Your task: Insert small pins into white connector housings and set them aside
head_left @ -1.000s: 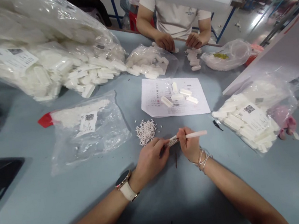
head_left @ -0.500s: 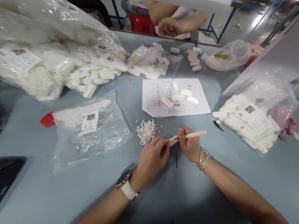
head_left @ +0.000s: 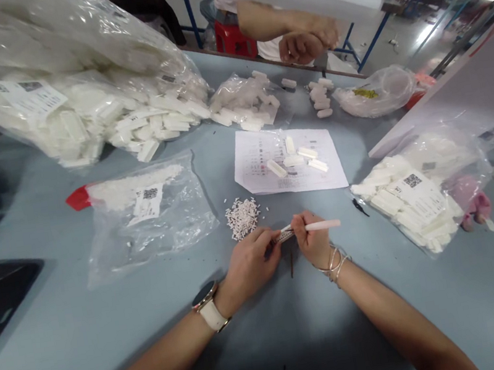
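My left hand (head_left: 255, 260) is closed around the end of a small white block with rows of dark holes (head_left: 286, 236), perhaps a connector housing. In my right hand (head_left: 313, 241), the fingers pinch a pale pen-like tool (head_left: 326, 224), its back end pointing right. The tool's tip is at the block, too small to tell if it touches. Just beyond my left hand lies a heap of tiny white pieces (head_left: 243, 218). A thin brown stick (head_left: 291, 263) rests on the table between my hands.
Behind my hands, several white blocks lie on a printed sheet (head_left: 246, 179). A clear bag with a label (head_left: 168, 222) is at left, a bag of white parts (head_left: 418, 198) at right. Large filled bags (head_left: 75, 106) stand back left. Across the table is another person's hand (head_left: 300, 47).
My hands stay in nearly the same place; the pen-like tool has shifted slightly left and down. Across the table, the other person's arms have moved and now cross.
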Demonstrator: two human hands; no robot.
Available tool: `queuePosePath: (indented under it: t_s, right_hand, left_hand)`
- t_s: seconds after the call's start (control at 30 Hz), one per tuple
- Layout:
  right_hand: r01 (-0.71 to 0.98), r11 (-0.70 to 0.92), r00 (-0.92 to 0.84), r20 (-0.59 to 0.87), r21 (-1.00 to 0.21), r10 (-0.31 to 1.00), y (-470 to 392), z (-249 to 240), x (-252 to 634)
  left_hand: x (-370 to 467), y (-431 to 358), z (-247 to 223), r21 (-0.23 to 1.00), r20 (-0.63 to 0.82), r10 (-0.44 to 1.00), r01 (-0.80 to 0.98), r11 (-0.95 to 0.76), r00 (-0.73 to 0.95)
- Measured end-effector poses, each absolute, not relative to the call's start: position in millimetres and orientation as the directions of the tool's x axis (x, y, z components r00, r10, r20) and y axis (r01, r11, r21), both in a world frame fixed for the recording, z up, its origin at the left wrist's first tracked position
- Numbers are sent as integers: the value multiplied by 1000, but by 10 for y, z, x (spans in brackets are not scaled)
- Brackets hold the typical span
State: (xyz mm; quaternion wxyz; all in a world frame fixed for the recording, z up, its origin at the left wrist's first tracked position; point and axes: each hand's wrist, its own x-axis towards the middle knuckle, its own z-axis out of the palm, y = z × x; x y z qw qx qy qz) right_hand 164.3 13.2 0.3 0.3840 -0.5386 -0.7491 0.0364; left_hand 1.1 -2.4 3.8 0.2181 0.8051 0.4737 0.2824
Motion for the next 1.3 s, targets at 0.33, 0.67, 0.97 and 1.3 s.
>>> queuePosePath:
  t_s: [0.33, 0.67, 0.97, 1.3]
  right_hand:
    - [765, 448, -119, 582, -463, 804, 104, -11, 1689]
    - [712, 378, -39, 505, -591, 862, 94, -96, 1705]
    - [750, 436, -116, 549, -498, 827, 113, -44, 1682]
    - [728, 580, -244, 652, -367, 718, 110, 37, 1649]
  left_hand:
    - [17, -24, 31, 634, 234, 890, 632, -445, 392]
    - [12, -25, 34, 639, 250, 888, 623, -452, 387]
    - [16, -25, 44, 612, 270, 884, 641, -464, 382]
    - [13, -27, 33, 610, 230, 889, 653, -449, 396]
